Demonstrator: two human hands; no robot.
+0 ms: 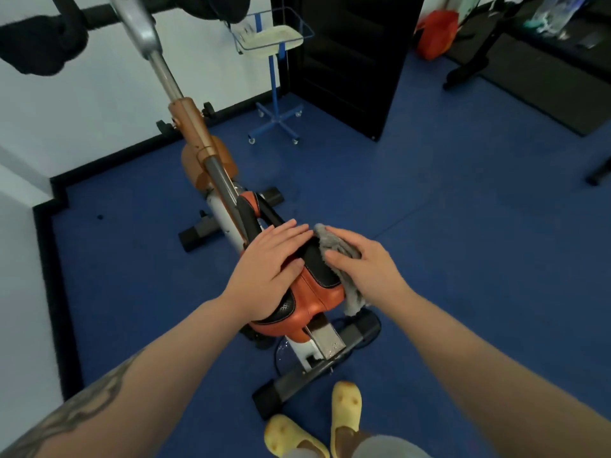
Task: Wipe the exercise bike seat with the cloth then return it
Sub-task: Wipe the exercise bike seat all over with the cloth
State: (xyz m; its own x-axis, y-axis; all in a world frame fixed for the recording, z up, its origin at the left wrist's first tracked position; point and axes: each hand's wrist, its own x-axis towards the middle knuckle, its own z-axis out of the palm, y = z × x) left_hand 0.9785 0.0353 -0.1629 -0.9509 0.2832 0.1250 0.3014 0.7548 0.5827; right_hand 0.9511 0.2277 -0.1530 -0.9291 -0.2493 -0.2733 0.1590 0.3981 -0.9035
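Step in hand: the wiping itself, judged from the cloth lying pressed on the seat; the return has not begun.
Seat: the orange and black padded exercise bike seat (317, 289) sits on its post at centre frame, nose pointing away from the person, above the blue floor (463, 226).
Cloth: the crumpled grey fuzzy cloth (340, 249) lies on the right side of the seat, one end bunched near the nose, the other hanging over the rear right edge.
Right hand: the right hand (367, 266) lies flat, palm down, on the cloth, fingers spread and pressing it to the seat; it is not clenched around it.
Left hand: the left hand (271, 269) rests open on the left half of the seat, fingers extended toward the nose, holding nothing; it seems to steady the saddle.
Coverage: cannot tell how much of the seat is already wiped; the part under the left hand is hidden.
Next move calls for: sliding the cloth along and across the saddle under even palm pressure, and lifting the left hand so its side can be reached.
Return place: likely the blue wire-frame rolling stand with a pale tray (271, 38) beyond the bike, though nothing confirms it.
Risk: the hanging end may slip off the rear edge if pressure lets up.
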